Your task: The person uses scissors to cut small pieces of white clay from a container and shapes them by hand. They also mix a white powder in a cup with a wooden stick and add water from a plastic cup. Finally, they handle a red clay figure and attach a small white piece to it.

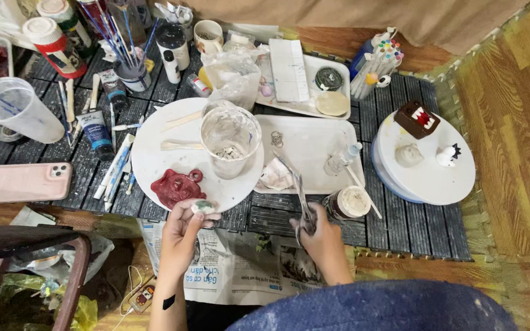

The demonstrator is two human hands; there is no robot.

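Observation:
My left hand (pixel 182 233) pinches a small pale clay piece (pixel 203 207) with a dark spot, held just below the round white board (pixel 154 162). On that board lies a dark red clay face (pixel 178 187) and a cloudy plastic cup (pixel 230 138). My right hand (pixel 319 236) grips a long thin brush (pixel 295 184) that points up toward the white rectangular tray (pixel 311 150). A small jar with a pale lid (pixel 346 203) stands just right of that hand.
A pink phone (pixel 23 181) lies at the left, with paint tubes and brushes (pixel 108 147) beside it. A round white turntable (pixel 427 162) at the right carries small clay figures. A cup of brushes (pixel 131 70), bottles and a second tray (pixel 311 79) sit at the back. Newspaper (pixel 246 263) covers the floor near me.

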